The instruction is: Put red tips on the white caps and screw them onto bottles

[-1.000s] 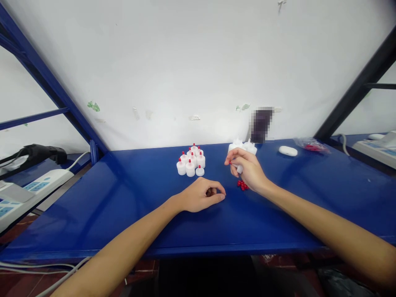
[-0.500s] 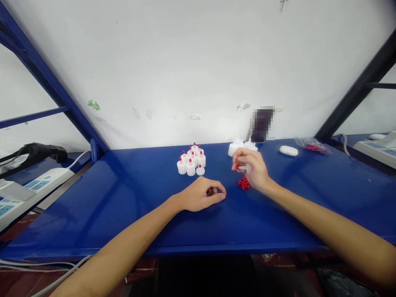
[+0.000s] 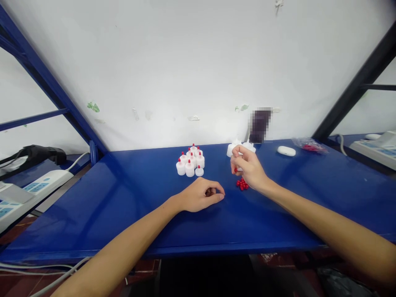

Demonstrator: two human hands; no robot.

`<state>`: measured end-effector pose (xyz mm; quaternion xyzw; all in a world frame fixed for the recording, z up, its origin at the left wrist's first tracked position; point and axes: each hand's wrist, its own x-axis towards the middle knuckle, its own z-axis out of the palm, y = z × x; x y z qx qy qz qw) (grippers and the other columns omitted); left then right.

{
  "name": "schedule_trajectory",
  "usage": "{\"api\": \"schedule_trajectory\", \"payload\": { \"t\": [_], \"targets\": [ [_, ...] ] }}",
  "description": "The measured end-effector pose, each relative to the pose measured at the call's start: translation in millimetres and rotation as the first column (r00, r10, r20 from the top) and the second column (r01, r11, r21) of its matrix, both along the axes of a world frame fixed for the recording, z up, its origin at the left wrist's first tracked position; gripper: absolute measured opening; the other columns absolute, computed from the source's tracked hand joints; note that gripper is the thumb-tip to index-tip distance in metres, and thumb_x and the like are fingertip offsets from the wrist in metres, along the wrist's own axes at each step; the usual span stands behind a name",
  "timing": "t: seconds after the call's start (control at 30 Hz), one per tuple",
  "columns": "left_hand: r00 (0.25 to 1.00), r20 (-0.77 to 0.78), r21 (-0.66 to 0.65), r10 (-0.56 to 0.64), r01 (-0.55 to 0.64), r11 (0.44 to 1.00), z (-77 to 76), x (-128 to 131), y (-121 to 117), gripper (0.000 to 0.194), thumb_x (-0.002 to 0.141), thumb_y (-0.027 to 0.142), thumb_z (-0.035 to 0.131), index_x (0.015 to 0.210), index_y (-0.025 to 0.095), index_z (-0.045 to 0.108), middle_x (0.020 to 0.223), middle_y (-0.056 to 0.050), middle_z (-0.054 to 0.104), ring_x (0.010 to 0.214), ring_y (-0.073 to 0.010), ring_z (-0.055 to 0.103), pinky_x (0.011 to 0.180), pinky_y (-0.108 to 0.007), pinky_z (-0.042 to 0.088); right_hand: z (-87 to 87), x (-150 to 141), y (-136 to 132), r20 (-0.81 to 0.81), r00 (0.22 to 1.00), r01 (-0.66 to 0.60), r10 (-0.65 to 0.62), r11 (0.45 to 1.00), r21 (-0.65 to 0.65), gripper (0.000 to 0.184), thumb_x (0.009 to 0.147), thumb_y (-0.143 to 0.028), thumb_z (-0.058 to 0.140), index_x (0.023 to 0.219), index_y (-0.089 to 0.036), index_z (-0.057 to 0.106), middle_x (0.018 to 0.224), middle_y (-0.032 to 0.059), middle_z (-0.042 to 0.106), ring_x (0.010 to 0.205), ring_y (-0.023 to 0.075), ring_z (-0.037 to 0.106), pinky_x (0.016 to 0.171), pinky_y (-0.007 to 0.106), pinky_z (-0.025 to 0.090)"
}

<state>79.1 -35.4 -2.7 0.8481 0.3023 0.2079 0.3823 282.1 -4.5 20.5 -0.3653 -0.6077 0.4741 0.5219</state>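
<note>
My right hand (image 3: 250, 168) is closed in a pinch on a white nozzle cap (image 3: 240, 169) with a red tip. Fingers cover most of that cap. Just below, a small pile of red tip caps (image 3: 242, 184) lies on the blue table (image 3: 139, 206). Behind the hand stand white bottle tops (image 3: 231, 149), partly hidden by it. Resting on the table, my left hand (image 3: 202, 194) has its fingers curled in and thumb and index tips together, with nothing visible in it. Beyond it stand several white bottles with red tips (image 3: 189, 168) and one low red-tipped nozzle cap (image 3: 199, 171).
A dark phone-like object (image 3: 260, 126), partly blurred, leans on the wall at the back. To the right lie a white oval case (image 3: 286, 151) and a clear bag with red pieces (image 3: 311, 146). A power strip (image 3: 37, 187) sits at the left.
My right hand has turned slightly and its fingers have shifted on the nozzle cap, so less of the white part shows. My left hand stays in place.
</note>
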Motion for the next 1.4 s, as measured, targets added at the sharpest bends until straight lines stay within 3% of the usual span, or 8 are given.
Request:
{"api": "schedule_trajectory", "payload": {
  "t": [0.17,0.4,0.57,0.8,1.2,1.4],
  "targets": [
    [1.0,0.008,-0.005,0.001,-0.001,1.0,-1.1,0,0,0.028,0.096,0.036,0.055,0.1,0.013,0.071,0.064,0.002,0.056,0.055,-0.0085,0.046,0.057,-0.021,0.037,-1.3,-1,0,0.047,0.999,-0.026,0.025,0.999,0.018,0.029,0.067,-0.021,0.058,0.079,-0.026,0.033,0.052,-0.0109,0.046,0.046,0.0104,0.047,0.041,0.019,0.028],
    [1.0,0.014,0.004,-0.007,0.007,1.0,-2.9,-1,1,0.028,0.096,0.036,0.055,0.099,0.013,0.071,0.064,0.001,0.056,0.054,-0.0082,0.045,0.056,-0.021,0.037,-7.3,1,7,-0.014,0.998,-0.059,0.06,0.998,0.01,0.017,0.064,-0.015,0.055,0.08,-0.021,0.052,0.069,-0.0028,0.061,0.052,0.0089,0.043,0.048,0.024,0.032],
    [1.0,0.002,0.014,-0.009,0.009,1.0,-1.6,0,0,0.027,0.096,0.035,0.055,0.099,0.013,0.071,0.065,0.001,0.057,0.055,-0.0081,0.045,0.057,-0.021,0.037,-8.7,2,10,-0.088,0.994,-0.071,0.068,0.997,-0.033,0.014,0.058,-0.014,0.051,0.069,-0.018,0.058,0.066,0.0001,0.063,0.047,0.0087,0.041,0.045,0.024,0.029],
    [1.0,0.006,0.017,-0.009,0.009,1.0,-2.0,-1,0,0.027,0.096,0.035,0.056,0.098,0.012,0.07,0.063,0.003,0.054,0.054,-0.0074,0.043,0.055,-0.02,0.036,-9.3,7,14,-0.064,0.994,-0.095,0.094,0.995,-0.024,0.015,0.06,-0.016,0.048,0.063,-0.016,0.063,0.061,0.0051,0.067,0.044,0.0145,0.052,0.045,0.029,0.041],
    [1.0,0.011,0.013,-0.017,0.017,1.0,-3.8,-1,1,0.026,0.096,0.034,0.056,0.099,0.013,0.07,0.063,0.003,0.054,0.053,-0.0071,0.043,0.055,-0.02,0.036,-9.5,8,9,-0.013,0.993,-0.12,0.12,0.993,0.001,0.019,0.063,-0.017,0.046,0.065,-0.015,0.064,0.063,0.0034,0.068,0.029,0.0105,0.045,0.034,0.027,0.032],
    [1.0,0.013,0.022,-0.021,0.021,1.0,-3.3,-1,1,0.026,0.096,0.034,0.056,0.099,0.013,0.07,0.063,0.003,0.055,0.053,-0.0071,0.044,0.056,-0.02,0.037,-5.1,7,6,-0.01,0.992,-0.128,0.128,0.992,-0.019,0.016,0.065,-0.017,0.048,0.07,-0.017,0.063,0.052,-0.0017,0.057,0.034,0.0082,0.035,0.036,0.023,0.023]
  ]
}}
